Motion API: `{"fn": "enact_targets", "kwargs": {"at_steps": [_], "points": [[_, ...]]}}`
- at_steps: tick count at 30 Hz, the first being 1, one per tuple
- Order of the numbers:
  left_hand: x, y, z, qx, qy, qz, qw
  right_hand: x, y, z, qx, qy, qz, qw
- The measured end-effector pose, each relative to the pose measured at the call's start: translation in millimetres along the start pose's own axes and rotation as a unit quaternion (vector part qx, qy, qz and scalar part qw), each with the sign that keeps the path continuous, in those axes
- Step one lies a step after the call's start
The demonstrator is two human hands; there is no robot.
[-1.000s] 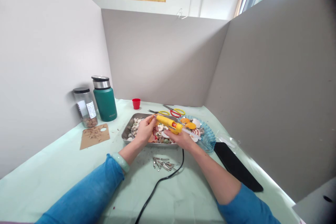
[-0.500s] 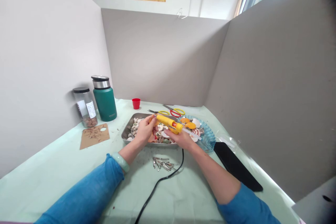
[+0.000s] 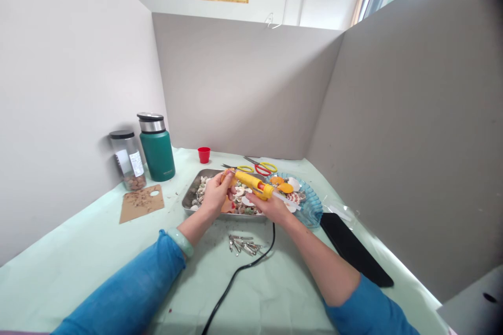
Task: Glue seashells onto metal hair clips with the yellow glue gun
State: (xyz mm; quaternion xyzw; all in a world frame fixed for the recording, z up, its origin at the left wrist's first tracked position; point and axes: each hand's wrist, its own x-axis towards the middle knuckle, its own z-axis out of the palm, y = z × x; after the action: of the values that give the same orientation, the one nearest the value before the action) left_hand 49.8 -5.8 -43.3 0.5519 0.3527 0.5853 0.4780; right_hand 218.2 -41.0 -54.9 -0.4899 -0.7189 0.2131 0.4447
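Note:
My right hand [image 3: 268,204] is wrapped round a yellow glue gun [image 3: 248,180] with a clear glue stick [image 3: 286,200] sticking out of its back. The gun's nozzle points left, at my left hand [image 3: 215,193]. There my fingers are closed on an orange shell [image 3: 228,171], mostly hidden by them, right at the nozzle tip. Both hands are above a metal tray [image 3: 188,200] of small shells and stones. Just right of it, a blue glass plate [image 3: 312,207] holds orange, white and striped shells.
Several metal clips [image 3: 244,245] lie in front of the tray, beside the black cord [image 3: 236,272]. Scissors [image 3: 265,167] and a red cup [image 3: 204,155] are behind. A green bottle [image 3: 157,154], a jar [image 3: 128,159] and brown card [image 3: 141,204] stand left; a black slab [image 3: 353,248] lies right.
My left fingers have shifted slightly, and more of the orange shell shows above them at the nozzle. The glue gun and my right hand have stayed almost in place.

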Motion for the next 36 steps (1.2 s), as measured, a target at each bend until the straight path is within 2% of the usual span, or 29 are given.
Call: {"fn": "enact_targets", "kwargs": {"at_steps": [6, 21, 29, 36], "points": [[2.9, -3.4, -2.1, -0.003, 0.027, 0.019, 0.999, 0.1, -1.7, -1.3, 0.003, 0.012, 0.015, 1.0], [-1.0, 0.3, 0.8, 0.039, 0.016, 0.029, 0.999, 0.0, -5.0, -1.0, -0.007, 0.02, 0.007, 1.0], [-0.1, -0.4, -1.4, 0.075, 0.05, 0.035, 0.995, -0.4, -8.8, -0.2, -0.029, 0.029, 0.018, 0.999], [1.5, -3.9, -2.3, 0.071, 0.043, 0.033, 0.996, -0.1, -8.3, 0.2, -0.036, 0.042, 0.007, 0.998]]}}
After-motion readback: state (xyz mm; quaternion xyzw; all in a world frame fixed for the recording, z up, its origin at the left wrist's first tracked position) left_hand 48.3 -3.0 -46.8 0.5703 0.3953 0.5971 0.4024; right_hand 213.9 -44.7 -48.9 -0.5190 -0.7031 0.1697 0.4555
